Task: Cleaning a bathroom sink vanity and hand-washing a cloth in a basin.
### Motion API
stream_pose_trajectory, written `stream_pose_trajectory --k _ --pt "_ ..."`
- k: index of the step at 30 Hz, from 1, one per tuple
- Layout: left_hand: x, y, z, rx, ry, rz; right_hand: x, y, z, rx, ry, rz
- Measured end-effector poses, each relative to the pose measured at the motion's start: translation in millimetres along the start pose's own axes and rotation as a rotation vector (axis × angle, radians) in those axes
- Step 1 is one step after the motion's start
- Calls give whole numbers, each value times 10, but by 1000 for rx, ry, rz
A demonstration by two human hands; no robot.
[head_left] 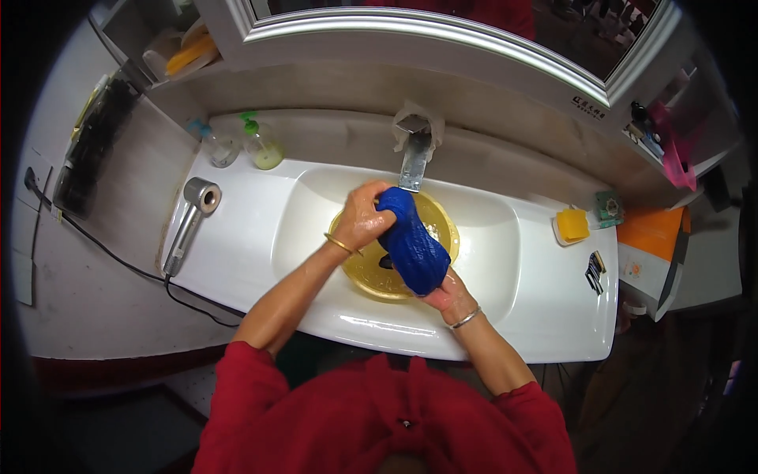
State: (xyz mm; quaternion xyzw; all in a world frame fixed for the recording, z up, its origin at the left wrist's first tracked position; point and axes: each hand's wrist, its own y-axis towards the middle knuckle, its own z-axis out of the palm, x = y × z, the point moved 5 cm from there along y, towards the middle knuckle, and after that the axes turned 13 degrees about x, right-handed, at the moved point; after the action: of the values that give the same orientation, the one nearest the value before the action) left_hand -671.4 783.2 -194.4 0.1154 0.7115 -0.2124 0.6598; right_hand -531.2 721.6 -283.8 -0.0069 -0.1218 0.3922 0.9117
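A twisted blue cloth [410,243] is held between both hands over a yellow basin [365,276] that sits in the white sink [489,261]. My left hand [359,221] grips the cloth's upper end, close under the metal tap [414,162]. My right hand [448,294] grips its lower end near the sink's front rim. Each wrist wears a thin bangle. Red sleeves cover my upper arms.
A grey hair dryer [192,221] with a black cord lies on the counter's left. Two pump bottles [262,146] stand at the back left. A yellow soap [572,224] in a dish and a small dark object [594,272] lie right. A mirror hangs above.
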Motion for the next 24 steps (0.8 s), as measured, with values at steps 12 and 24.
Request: stream_pose_trajectory --k 12,24 --pt "-332 121 -32 -112 1206 462 307 -121 635 -14 -21 -23" --pt "1097 -292 214 -191 -961 105 -121 99 812 177 396 -194"
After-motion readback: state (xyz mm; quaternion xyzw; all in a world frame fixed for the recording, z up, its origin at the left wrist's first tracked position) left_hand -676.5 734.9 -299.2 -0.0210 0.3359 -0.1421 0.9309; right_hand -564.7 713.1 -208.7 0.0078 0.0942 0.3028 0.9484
